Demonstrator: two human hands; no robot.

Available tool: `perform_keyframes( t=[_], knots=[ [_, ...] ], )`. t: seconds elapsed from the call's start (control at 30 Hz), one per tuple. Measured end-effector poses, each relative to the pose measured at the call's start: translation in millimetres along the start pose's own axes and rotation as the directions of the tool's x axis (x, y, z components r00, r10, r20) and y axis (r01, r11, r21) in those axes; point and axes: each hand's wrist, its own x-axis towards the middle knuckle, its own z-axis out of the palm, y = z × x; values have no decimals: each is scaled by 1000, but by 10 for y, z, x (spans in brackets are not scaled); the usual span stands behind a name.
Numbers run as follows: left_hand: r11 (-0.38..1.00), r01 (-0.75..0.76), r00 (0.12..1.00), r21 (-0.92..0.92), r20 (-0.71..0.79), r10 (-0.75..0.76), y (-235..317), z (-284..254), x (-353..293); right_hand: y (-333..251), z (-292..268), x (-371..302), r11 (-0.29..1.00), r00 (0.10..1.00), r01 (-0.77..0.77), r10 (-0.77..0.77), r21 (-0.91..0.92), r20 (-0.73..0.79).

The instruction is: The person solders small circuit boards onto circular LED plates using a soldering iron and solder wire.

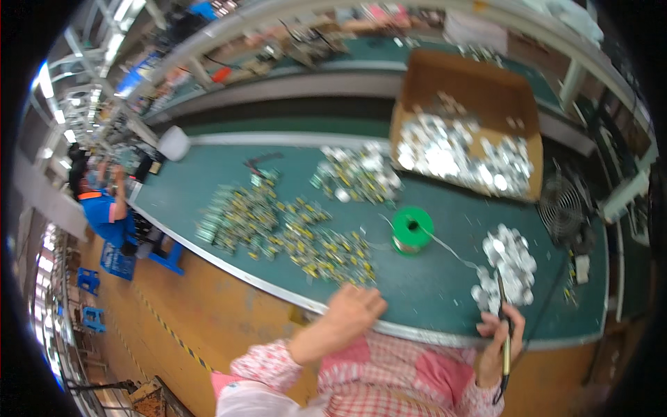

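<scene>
Green bench [445,208] in a factory hall with an orange floor [201,306]. Right hand [497,340], fingers closed around a soldering iron [505,326], beside silvery parts [511,267]; left hand [354,306], fingers curled, rests by small components [333,254] at the bench's near edge.

An open brown cardboard box [467,90] of silvery parts stands at the bench's far right.

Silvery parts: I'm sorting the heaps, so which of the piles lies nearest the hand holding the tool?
The small heap at the bench's right end, just above the right hand. The biggest sits in the cardboard box; another lies left of it.
</scene>
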Motion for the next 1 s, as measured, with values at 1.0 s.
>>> perform_keyframes(
  t=[1.0],
  knots=[
    [-114, 115, 990, -987, 123, -65, 841, 494, 736, 175, -24, -143, 994, 994, -14, 3, 105, 105]
  ],
)
